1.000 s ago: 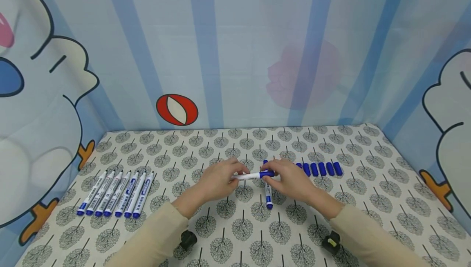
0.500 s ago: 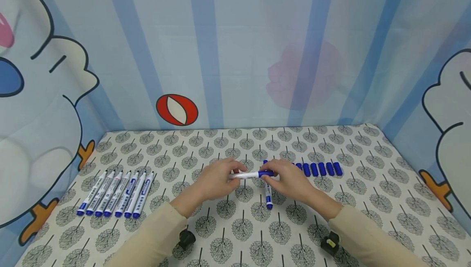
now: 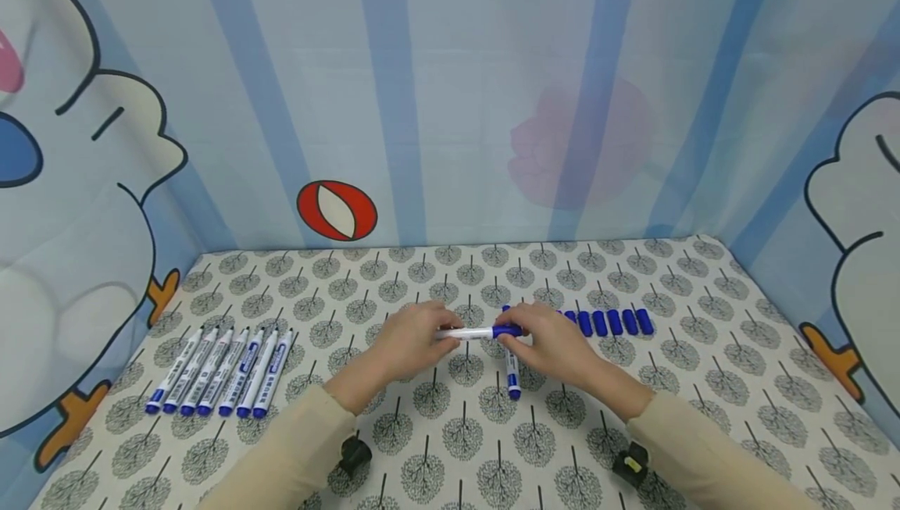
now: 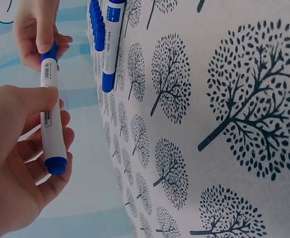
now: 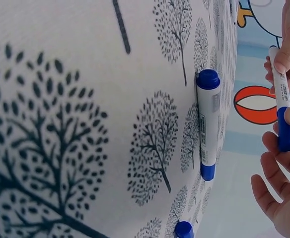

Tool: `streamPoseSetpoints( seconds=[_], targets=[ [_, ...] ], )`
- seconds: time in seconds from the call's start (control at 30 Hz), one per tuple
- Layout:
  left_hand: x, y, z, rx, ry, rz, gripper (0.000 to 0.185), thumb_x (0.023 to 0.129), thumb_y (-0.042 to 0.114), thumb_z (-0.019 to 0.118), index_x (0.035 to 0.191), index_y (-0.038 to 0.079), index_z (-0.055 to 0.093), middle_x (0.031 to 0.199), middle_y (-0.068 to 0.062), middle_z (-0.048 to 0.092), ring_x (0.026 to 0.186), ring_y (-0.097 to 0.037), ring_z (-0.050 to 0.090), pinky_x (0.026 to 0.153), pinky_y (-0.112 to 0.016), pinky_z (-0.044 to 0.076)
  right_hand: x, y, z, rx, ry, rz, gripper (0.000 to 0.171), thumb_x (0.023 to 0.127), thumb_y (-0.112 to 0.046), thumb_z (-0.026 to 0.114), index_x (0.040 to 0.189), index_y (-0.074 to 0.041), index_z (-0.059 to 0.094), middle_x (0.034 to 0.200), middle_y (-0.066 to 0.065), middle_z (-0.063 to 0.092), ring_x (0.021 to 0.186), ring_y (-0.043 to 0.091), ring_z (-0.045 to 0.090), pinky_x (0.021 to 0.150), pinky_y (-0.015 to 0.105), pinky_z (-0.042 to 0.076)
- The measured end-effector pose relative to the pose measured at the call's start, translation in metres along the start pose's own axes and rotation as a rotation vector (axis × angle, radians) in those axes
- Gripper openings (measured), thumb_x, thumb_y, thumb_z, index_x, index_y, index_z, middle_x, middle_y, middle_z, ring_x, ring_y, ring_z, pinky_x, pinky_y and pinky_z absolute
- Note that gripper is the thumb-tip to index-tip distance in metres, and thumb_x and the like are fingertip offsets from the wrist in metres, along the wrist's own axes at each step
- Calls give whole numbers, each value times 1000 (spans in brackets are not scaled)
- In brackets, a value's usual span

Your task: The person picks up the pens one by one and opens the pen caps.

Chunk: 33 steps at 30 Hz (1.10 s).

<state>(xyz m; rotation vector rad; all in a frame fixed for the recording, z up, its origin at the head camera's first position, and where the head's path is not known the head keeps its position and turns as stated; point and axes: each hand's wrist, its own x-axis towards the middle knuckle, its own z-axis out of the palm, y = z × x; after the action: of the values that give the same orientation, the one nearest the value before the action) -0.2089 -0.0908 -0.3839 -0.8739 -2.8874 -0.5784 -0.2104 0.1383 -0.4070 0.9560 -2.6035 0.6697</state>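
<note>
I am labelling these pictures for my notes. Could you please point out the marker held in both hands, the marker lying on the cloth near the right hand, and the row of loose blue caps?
held marker (image 3: 473, 333), head view, white barrel.
lying marker (image 5: 209, 130), right wrist view, barrel middle.
row of loose blue caps (image 3: 615, 322), head view, a middle cap.

Table covered with a tree-print cloth (image 3: 450, 432). At left, a row of seven capped markers (image 3: 221, 371) lying side by side; at centre, a single marker (image 3: 512, 376); at right, a row of loose blue caps (image 3: 612, 322).
</note>
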Motion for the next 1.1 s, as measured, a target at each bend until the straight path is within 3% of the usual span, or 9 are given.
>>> streamPoseSetpoints(
  seconds=[0.33, 0.67, 0.77, 0.87, 1.1],
  targets=[
    [1, 1, -4, 31, 38, 41, 21, 81, 23, 69, 101, 18, 69, 79, 10, 53, 67, -3, 48, 58, -17, 42, 3, -1, -5, -19, -2, -22, 16, 83, -23, 67, 98, -17, 66, 78, -11, 58, 66, 12, 52, 59, 20, 40],
    [-3, -5, 0, 102, 168, 210, 18, 79, 20, 71, 97, 16, 69, 76, 9, 50, 64, -4, 44, 53, -15, 38, 0, 0, -8, -23, -36, -64, 8, 88, -20, 61, 94, -18, 65, 70, -14, 52, 64, 5, 41, 58, 20, 37],
    [-6, -11, -2, 153, 216, 196, 19, 77, 20, 73, 96, 17, 70, 75, 9, 51, 62, -4, 45, 51, -16, 37, -5, 10, -10, 12, -21, -55, 8, 90, -16, 57, 92, -14, 65, 66, -12, 48, 59, 4, 36, 55, 20, 35],
    [-12, -19, -7, 218, 247, 142, 20, 74, 20, 76, 94, 20, 71, 73, 10, 52, 60, -3, 44, 48, -16, 35, -11, 23, -14, 23, 9, -18, 8, 90, -12, 57, 90, -11, 64, 62, -12, 42, 54, 3, 33, 51, 20, 32],
    [-18, -22, -15, 213, 224, 81, 19, 74, 21, 75, 92, 21, 71, 73, 11, 52, 60, -2, 47, 47, -15, 36, -12, 32, -22, 9, -6, 38, 14, 90, -20, 58, 98, -11, 65, 72, -9, 54, 58, 7, 44, 53, 21, 38]
  ],
)
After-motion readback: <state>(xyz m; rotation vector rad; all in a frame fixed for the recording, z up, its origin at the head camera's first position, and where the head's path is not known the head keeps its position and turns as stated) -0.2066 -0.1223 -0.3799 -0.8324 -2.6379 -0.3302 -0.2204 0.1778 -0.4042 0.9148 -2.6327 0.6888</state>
